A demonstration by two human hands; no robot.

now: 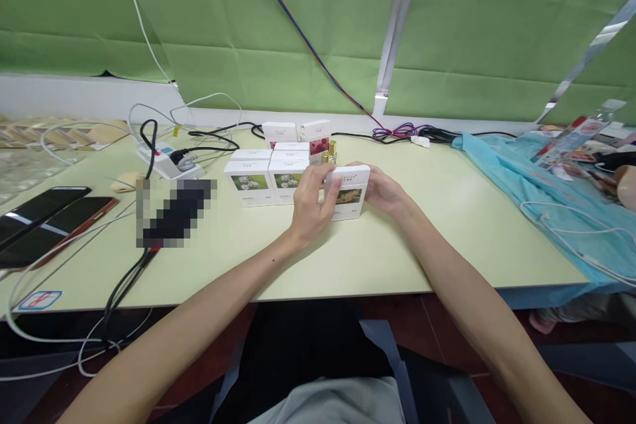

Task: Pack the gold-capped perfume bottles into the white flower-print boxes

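A small white box [350, 197] with a picture of orange-yellow flowers stands upright on the table between my hands. My left hand [315, 202] grips its left side, fingers bent over the front and upper edge. Round its right side and back curls my right hand [383, 191], its fingertips partly hidden by the box. Just left of my left hand are white boxes [250, 187] with white-flower pictures, set in rows. Behind them stand two more boxes, one a white box with red pictures [319, 146]. Small gold-capped bottles [332, 148] show beyond my left hand.
On the left are a power strip [166, 162], black and white cables, and two dark phones [44, 222]. A blue cloth [527, 192] covers the right end, with a plastic bottle [579, 136] beyond. Bundled wires [402, 131] run along the back below a green curtain [298, 33].
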